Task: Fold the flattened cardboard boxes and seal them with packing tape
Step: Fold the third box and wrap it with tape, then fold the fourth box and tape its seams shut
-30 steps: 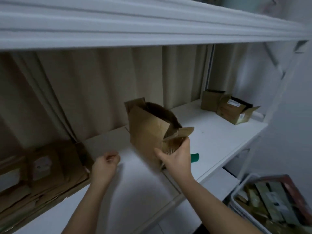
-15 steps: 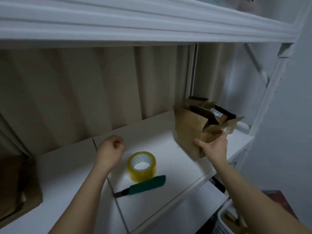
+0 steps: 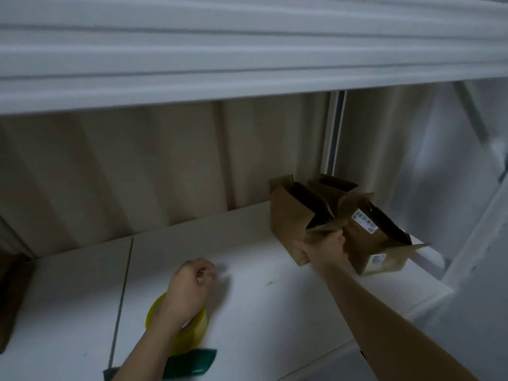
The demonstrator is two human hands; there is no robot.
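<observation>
Shelf surface: white flat shelf board [image 3: 247, 270] with a dark seam running front to back at left; the front edge runs diagonally at lower right
Overhead: white ribbed upper shelf [image 3: 247, 50] spans the whole top of the view, close above the working space
Back limit: beige pleated curtain [image 3: 137, 174] behind the shelf, with a white vertical frame post [image 3: 334, 133] right of centre
Open room: bare white board lies between the two hands; the right end is crowded with boxes
Task box: brown open-topped cardboard box [image 3: 288, 224] stands upright on the shelf at the right, flaps up, dark inside
Neighbouring boxes: brown cardboard box with white printed labels [image 3: 368, 243] sits just beside it on the right, touching or nearly so; a third brown box [image 3: 336, 185] stands behind both
Right hand: right hand [image 3: 325, 250] grips the near corner of the task box, fingers curled over a lower flap
Left hand: left hand [image 3: 191, 287] hovers above the board, fingers loosely curled, holding nothing
Tape: yellow roll of packing tape [image 3: 196, 329] lies under the left wrist, partly hidden
Cutter: green-handled knife [image 3: 192, 362] lies at the near edge, just in front of the tape
Far left: brown cardboard [image 3: 11, 298], blurred, at the frame edge
</observation>
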